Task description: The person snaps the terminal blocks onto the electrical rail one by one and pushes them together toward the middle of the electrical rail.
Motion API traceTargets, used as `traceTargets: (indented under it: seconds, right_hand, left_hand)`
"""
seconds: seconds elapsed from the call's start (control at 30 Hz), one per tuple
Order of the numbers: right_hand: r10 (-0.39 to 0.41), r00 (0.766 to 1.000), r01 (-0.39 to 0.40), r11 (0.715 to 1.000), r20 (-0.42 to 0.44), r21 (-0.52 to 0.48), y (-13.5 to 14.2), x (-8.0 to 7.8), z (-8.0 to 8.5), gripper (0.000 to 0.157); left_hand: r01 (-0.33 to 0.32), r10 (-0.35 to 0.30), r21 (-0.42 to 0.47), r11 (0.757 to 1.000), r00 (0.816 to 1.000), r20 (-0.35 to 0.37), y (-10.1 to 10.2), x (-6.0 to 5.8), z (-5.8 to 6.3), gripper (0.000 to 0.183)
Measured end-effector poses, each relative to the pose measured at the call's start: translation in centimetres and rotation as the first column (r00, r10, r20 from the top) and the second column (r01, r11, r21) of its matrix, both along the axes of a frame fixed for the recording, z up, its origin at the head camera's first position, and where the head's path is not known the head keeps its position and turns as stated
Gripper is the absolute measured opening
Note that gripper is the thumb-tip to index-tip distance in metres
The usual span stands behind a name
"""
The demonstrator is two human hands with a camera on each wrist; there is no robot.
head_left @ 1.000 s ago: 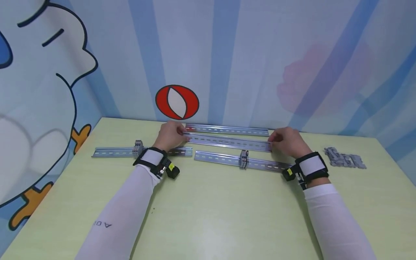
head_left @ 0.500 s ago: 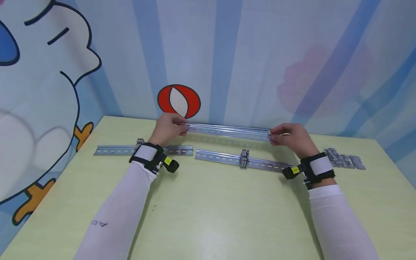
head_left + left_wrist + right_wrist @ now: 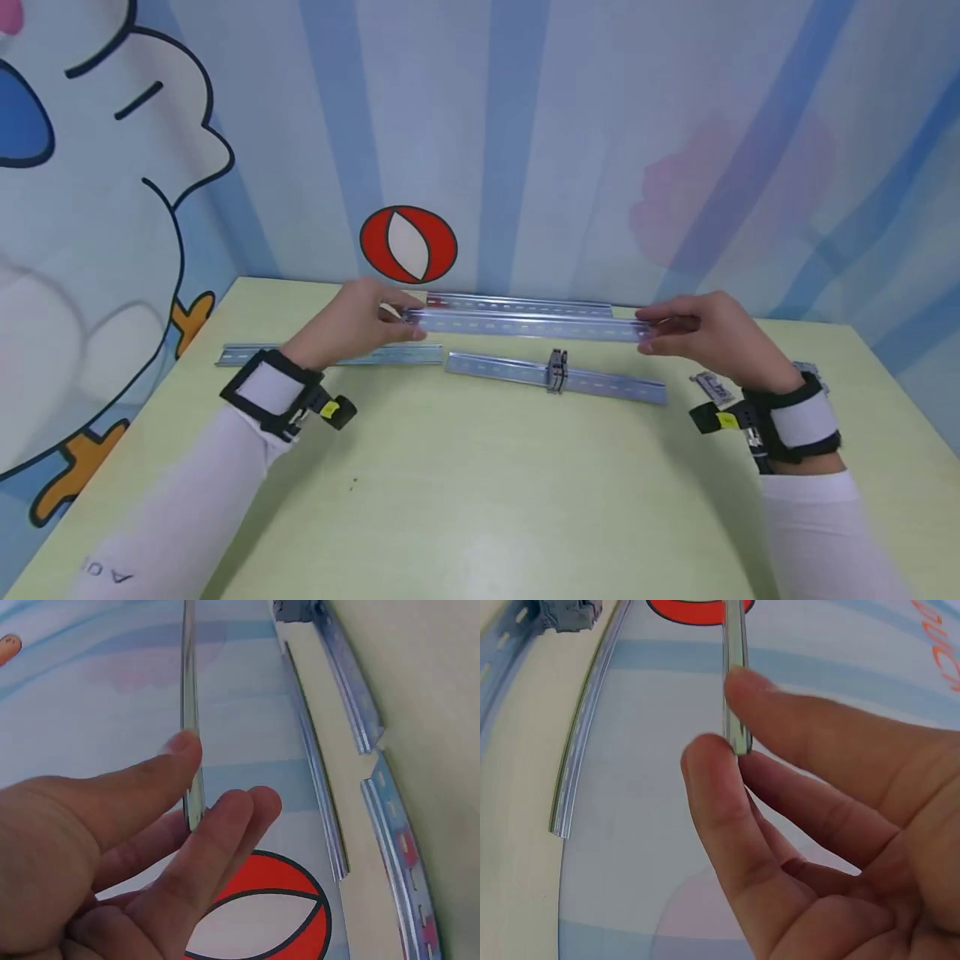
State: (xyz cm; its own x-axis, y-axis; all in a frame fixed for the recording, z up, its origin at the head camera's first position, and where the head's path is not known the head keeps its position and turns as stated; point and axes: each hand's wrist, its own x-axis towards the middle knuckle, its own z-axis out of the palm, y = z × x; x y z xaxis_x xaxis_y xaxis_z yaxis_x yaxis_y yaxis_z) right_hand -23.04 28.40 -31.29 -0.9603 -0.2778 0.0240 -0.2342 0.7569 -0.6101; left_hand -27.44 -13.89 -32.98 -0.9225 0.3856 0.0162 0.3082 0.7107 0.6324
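A slotted metal DIN rail [image 3: 525,325] is held level above the table, one hand at each end. My left hand [image 3: 352,321] pinches its left end; in the left wrist view the thumb lies on one side of the rail [image 3: 190,682] and fingers on the other. The right end is gripped by my right hand [image 3: 708,333], and the right wrist view shows thumb and fingers around the rail's tip [image 3: 737,739]. Behind it lies another DIN rail [image 3: 517,302]. Nearer me, a rail [image 3: 495,367] carries grey terminal blocks [image 3: 557,371].
On the left another DIN rail [image 3: 397,355] lies partly behind my left hand and wrist. Loose grey terminal blocks [image 3: 712,387] lie at the right, partly covered by my right wrist. A printed backdrop [image 3: 570,150] stands along the table's far edge.
Both hands have lifted the rail off the table, and it now appears larger and nearer to me. The right hand and wrist have moved right, over the loose terminal blocks.
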Motion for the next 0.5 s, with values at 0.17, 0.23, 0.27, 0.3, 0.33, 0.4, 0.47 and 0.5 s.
traceTargets:
  seconds: [0.17,0.23,0.27,0.3,0.33,0.4,0.47,0.5]
  right_hand:
    - [0.091,0.996,-0.092,0.994,0.017,0.052,0.3,3.0,-0.1,0.038]
    - [0.124,0.992,-0.126,0.989,0.025,0.072,0.4,3.8,-0.5,0.037]
    - [0.136,0.990,-0.139,0.987,0.035,0.079,0.4,4.2,-0.7,0.036]
    - [0.147,0.988,-0.151,0.985,0.050,0.087,0.4,4.6,-0.9,0.036]
    - [0.158,0.986,-0.163,0.981,0.056,0.105,0.4,4.8,-1.2,0.036]
    - [0.173,0.983,-0.181,0.974,0.066,0.135,0.5,5.2,-1.8,0.034]
    - [0.176,0.981,-0.188,0.966,0.082,0.176,0.6,5.4,-2.4,0.032]
    - [0.187,0.979,-0.201,0.958,0.084,0.205,0.6,5.5,-2.7,0.030]
  left_hand:
    - [0.082,-0.091,-0.113,0.990,0.993,-0.074,-0.1,3.5,-0.6,0.043]
    - [0.094,-0.107,-0.139,0.986,0.990,-0.091,-0.1,4.8,-1.1,0.043]
    - [0.093,-0.109,-0.152,0.984,0.989,-0.099,0.0,5.4,-1.5,0.043]
    - [0.094,-0.113,-0.164,0.982,0.987,-0.112,0.1,6.0,-1.7,0.043]
    - [0.093,-0.114,-0.168,0.981,0.986,-0.123,0.2,6.5,-2.1,0.043]
    - [0.093,-0.117,-0.168,0.981,0.983,-0.142,0.4,7.4,-2.7,0.041]
    - [0.095,-0.122,-0.169,0.981,0.980,-0.157,0.8,8.0,-3.2,0.040]
    - [0.099,-0.126,-0.167,0.981,0.979,-0.160,1.0,8.2,-3.5,0.039]
